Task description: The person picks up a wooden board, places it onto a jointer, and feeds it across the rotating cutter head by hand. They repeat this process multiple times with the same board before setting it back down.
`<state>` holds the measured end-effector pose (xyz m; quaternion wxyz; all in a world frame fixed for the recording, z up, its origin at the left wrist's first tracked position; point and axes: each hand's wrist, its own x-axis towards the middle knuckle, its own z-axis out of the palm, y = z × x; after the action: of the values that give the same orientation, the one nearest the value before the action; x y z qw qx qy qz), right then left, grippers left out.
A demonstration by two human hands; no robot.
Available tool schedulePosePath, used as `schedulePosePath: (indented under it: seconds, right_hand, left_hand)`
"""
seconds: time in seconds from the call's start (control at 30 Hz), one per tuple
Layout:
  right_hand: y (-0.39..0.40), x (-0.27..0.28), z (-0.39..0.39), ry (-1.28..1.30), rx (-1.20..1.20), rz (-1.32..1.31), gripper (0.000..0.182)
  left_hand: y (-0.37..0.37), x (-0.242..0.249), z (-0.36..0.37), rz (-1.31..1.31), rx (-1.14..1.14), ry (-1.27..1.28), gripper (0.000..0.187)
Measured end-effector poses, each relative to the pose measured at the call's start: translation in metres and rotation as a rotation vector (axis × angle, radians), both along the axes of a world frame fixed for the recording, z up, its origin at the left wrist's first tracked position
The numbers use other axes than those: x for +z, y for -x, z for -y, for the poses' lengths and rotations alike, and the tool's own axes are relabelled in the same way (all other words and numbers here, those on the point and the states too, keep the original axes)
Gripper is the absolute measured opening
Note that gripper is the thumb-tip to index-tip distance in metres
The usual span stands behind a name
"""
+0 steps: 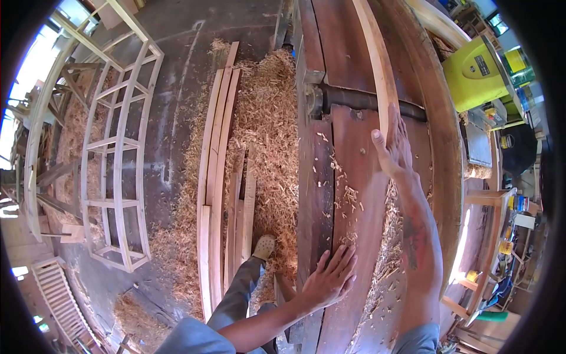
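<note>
A long, pale wooden strip (382, 65) lies lengthwise on the brown metal bed (359, 147) of a woodworking machine and crosses a dark cylindrical cutter (354, 97). At the strip's near end is my right hand (395, 150). Its fingers are stretched forward along the wood and its thumb stands apart to the left; the palm's contact is hidden. My left hand (331, 276) rests flat and open on the near part of the bed, with nothing in it. Loose wood shavings (383, 259) are scattered between my two arms.
Several wooden strips (215, 165) are stacked left of the machine beside a heap of shavings (268, 118). My shoe (264, 246) stands among the shavings. Wooden frames (127, 141) occupy the floor farther left. A yellow-green container (474, 74) and a cluttered bench (489, 253) are at right.
</note>
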<state>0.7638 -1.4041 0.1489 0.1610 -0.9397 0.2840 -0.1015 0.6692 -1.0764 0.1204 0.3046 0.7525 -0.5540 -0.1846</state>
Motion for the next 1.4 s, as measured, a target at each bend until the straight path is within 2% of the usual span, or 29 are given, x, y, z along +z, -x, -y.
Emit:
schedulePosePath:
  seconds: [0.37, 0.63, 0.93, 1.03, 1.1, 1.4]
  right_hand:
    - [-0.034, -0.004, 0.036, -0.007, 0.027, 0.035, 0.101]
    - [-0.060, -0.003, 0.054, -0.047, -0.002, 0.047, 0.085]
    - [-0.086, -0.008, 0.077, 0.027, -0.002, 0.014, 0.090]
    - [-0.093, -0.010, 0.085, -0.034, -0.010, 0.018, 0.090]
    - [-0.097, -0.012, 0.091, 0.049, -0.007, -0.004, 0.090]
    - [-0.118, -0.009, 0.101, -0.015, -0.078, -0.015, 0.088]
  left_hand:
    - [-0.003, 0.001, -0.002, -0.020, -0.029, -0.028, 0.049]
    - [-0.005, -0.001, -0.003, 0.075, -0.037, -0.048, 0.052]
    - [-0.006, -0.003, -0.004, 0.077, -0.066, -0.055, 0.051]
    - [-0.005, -0.004, -0.004, 0.050, -0.069, -0.046, 0.050]
    - [-0.004, -0.004, -0.004, 0.039, -0.078, -0.042, 0.050]
    - [-0.007, -0.003, -0.003, 0.037, -0.067, -0.026, 0.048]
